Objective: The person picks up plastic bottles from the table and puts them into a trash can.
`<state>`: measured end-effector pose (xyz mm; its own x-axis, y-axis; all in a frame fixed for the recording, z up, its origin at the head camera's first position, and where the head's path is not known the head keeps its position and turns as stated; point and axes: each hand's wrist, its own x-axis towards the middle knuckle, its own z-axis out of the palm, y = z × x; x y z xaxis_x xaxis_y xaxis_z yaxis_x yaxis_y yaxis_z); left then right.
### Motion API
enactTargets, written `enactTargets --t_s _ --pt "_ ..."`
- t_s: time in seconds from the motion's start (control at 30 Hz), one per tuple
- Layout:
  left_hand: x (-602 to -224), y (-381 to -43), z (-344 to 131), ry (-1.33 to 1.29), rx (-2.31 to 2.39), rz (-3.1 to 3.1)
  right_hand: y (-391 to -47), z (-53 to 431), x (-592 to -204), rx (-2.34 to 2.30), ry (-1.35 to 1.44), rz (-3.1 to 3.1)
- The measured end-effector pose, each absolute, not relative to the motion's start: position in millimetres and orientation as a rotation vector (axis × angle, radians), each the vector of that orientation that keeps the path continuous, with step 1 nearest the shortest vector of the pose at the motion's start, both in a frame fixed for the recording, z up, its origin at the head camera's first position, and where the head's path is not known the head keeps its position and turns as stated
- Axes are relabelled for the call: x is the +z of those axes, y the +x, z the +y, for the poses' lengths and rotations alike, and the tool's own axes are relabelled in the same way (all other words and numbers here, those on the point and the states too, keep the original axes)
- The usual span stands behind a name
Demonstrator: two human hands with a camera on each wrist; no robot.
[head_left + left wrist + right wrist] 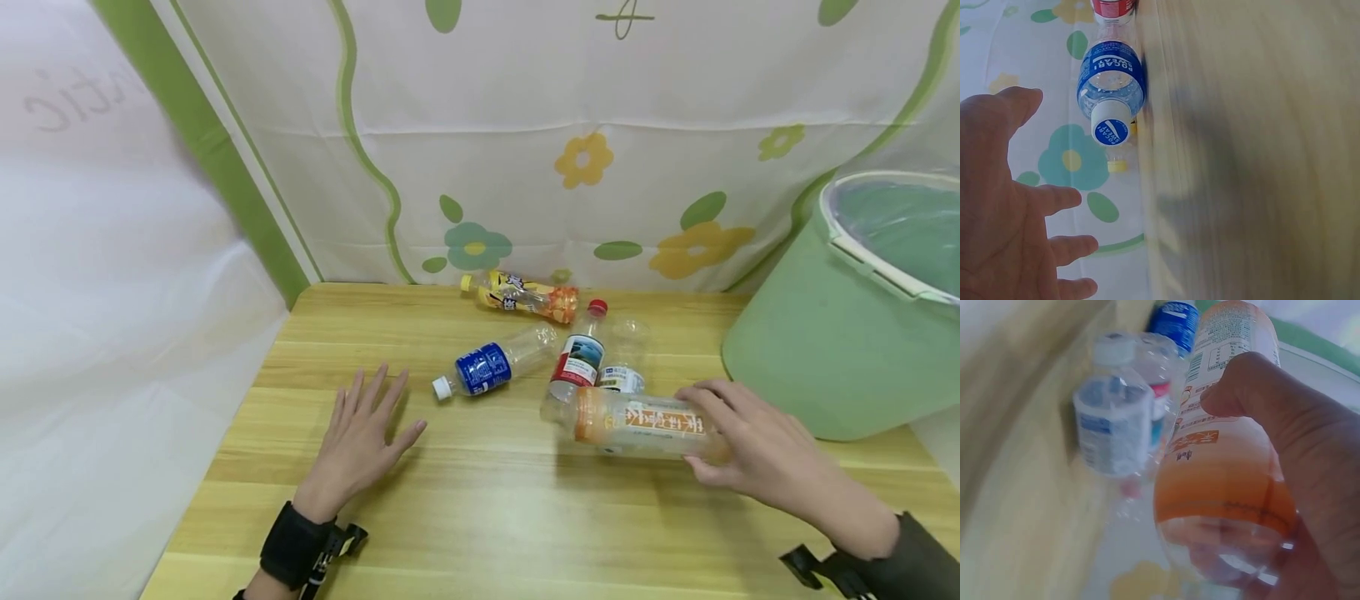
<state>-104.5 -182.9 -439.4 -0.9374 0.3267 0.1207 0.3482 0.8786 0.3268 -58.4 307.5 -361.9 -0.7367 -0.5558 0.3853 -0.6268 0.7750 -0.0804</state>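
My right hand point(765, 454) grips an empty plastic bottle with an orange and white label point(652, 423) near one end, tilted on its side above the table. In the right wrist view the thumb lies across its label. Just behind it are a red-capped bottle point(580, 358) and a clear bottle with a white label point(622, 378), both partly covered by the held one in the head view. My left hand point(358, 446), fingers spread, holds nothing. To its right lies a blue-labelled bottle point(483, 368) with a white cap. Farther back is a yellow and orange bottle point(521, 296).
A light green bin point(802, 350) with a plastic liner stands at the right end of the wooden table point(465, 525). Behind the table hangs a white flower-patterned cloth point(480, 92), which also runs along the left side.
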Motion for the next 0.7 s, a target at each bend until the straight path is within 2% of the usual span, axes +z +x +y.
enactTargets --t_s 0.7 --pt "-438 -108 -183 -0.543 -0.541 -2.999 -63 346 -259 0.087 0.773 -2.330"
